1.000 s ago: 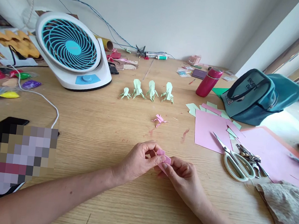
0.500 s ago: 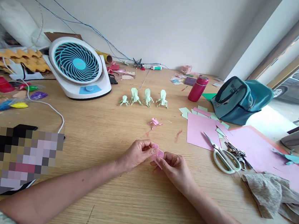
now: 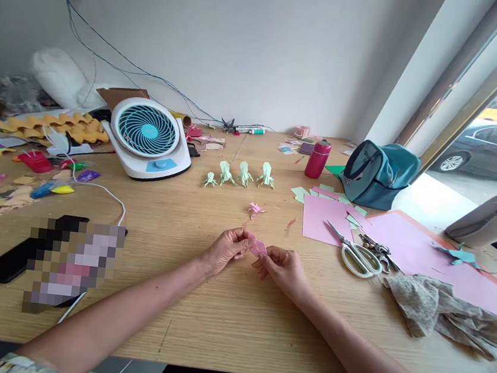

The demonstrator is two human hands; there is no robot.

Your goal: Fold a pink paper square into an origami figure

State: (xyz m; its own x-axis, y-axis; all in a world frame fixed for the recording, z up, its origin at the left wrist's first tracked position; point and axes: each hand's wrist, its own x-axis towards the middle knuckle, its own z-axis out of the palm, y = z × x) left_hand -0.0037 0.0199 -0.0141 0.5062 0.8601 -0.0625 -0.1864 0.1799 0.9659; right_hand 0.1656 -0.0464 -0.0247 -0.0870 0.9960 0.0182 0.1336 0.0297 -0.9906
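Observation:
Between my two hands is a small folded piece of pink paper [image 3: 259,247], held just above the table. My left hand [image 3: 229,249] pinches its left edge between thumb and fingers. From the other side, my right hand [image 3: 282,269] grips the right edge, thumb on top; the fingertips partly cover the paper. A small pink origami figure [image 3: 255,210] with thin legs stands just beyond my hands. Farther back, several pale green origami beetles [image 3: 244,175] stand in a row, the leftmost one smaller than the others.
On the right lie pink sheets [image 3: 323,219], green scraps, white-handled scissors [image 3: 361,260], keys [image 3: 378,252] and a grey cloth [image 3: 437,304]. A red flask [image 3: 318,160] and teal bag [image 3: 379,174] stand behind. To the left are a fan [image 3: 149,136], a cable and dark phones [image 3: 30,251].
The view has tilted up and turned slightly left, bringing the table's front edge into sight. Both hands still hold the pink paper, now lying flatter between them and less upright.

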